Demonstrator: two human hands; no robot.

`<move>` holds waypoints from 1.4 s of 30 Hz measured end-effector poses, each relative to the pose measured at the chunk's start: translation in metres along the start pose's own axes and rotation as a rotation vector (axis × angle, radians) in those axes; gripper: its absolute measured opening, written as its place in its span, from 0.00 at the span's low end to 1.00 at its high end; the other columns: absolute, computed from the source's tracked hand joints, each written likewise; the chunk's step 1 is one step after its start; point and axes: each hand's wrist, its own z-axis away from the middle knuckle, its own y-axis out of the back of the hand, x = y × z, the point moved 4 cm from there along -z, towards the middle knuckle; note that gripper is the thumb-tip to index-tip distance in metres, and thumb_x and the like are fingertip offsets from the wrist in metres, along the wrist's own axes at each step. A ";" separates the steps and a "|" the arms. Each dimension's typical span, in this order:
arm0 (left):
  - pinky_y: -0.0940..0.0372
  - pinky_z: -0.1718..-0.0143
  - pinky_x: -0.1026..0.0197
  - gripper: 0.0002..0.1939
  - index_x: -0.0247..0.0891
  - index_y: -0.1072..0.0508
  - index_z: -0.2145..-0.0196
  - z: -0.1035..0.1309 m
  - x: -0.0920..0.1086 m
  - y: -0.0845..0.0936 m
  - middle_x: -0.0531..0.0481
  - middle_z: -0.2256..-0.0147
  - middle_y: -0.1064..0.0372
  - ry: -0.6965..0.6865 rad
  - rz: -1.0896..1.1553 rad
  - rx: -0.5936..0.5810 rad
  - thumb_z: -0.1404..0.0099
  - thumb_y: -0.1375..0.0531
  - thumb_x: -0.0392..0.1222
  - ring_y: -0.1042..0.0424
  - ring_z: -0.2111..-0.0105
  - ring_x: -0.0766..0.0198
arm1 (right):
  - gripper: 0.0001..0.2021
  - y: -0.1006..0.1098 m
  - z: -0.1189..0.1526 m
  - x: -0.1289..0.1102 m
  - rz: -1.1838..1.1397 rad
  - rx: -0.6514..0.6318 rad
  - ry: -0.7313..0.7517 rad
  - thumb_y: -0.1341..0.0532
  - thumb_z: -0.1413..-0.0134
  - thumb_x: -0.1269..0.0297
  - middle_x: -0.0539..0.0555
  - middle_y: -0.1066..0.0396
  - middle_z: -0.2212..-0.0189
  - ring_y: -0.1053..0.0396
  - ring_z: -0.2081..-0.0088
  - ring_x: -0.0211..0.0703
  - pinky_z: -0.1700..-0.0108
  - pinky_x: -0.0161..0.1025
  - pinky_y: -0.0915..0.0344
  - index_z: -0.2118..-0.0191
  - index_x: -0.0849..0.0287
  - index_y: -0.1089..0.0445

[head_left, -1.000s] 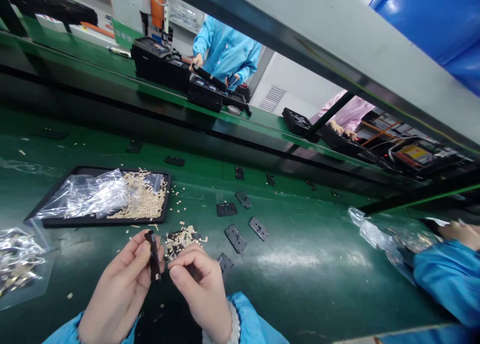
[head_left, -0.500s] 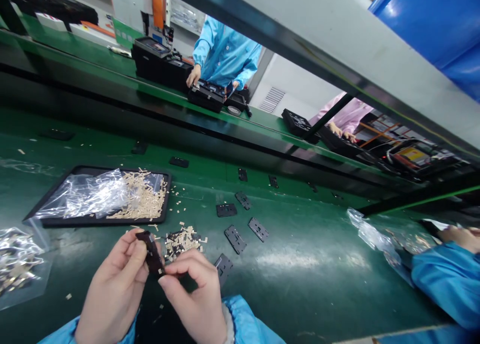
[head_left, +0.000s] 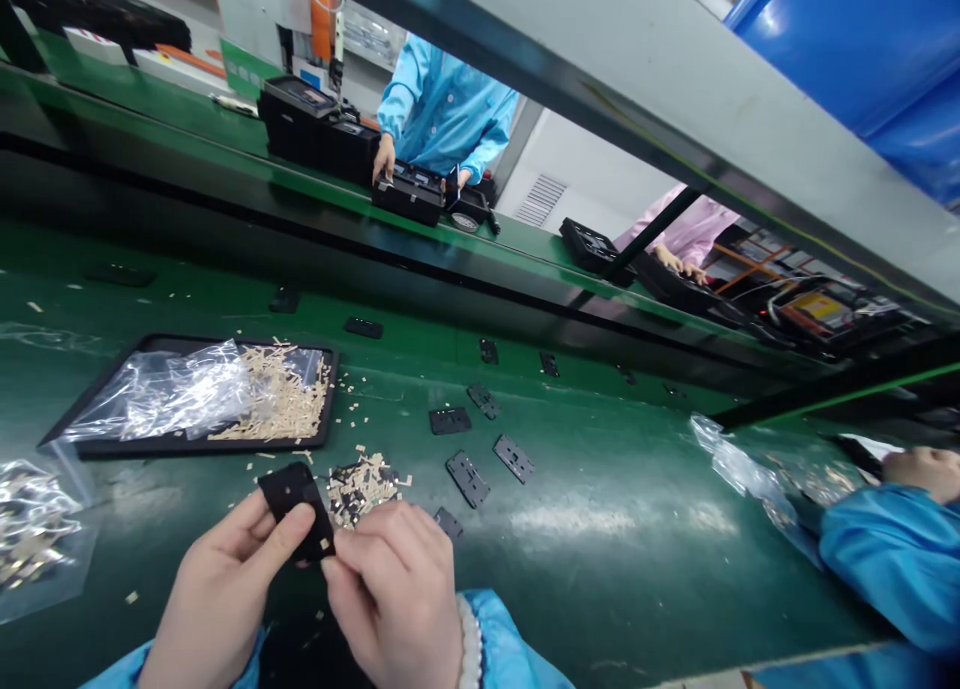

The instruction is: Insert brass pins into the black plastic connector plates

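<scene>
Black plate (head_left: pixel 289 491): thin, flat, roughly rectangular; dark broad face presented to the viewer. Plate sits tilted, its length running from upper left to lower right. Position: left of the heap of small pieces (head_left: pixel 366 481) and slightly nearer the viewer. Gripped in the left hand (head_left: pixel 225 579), thumb pressed on the broad face. Lower right edge meets the fingertips of the right hand (head_left: pixel 405 584), just on the near side of the heap. One small pale square (head_left: pixel 325 544) noted at the plate's lower right corner. Heap: loose, mixed, mostly pale tan flat bits with some dark ones.
</scene>
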 end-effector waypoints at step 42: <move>0.35 0.82 0.70 0.23 0.33 0.21 0.79 -0.003 -0.013 -0.026 0.54 0.81 0.30 0.452 0.190 -0.159 0.73 0.20 0.45 0.34 0.81 0.70 | 0.18 -0.036 0.009 0.049 -1.085 -0.213 -0.888 0.25 0.59 0.58 0.45 0.31 0.76 0.30 0.75 0.32 0.69 0.29 0.34 0.71 0.59 0.34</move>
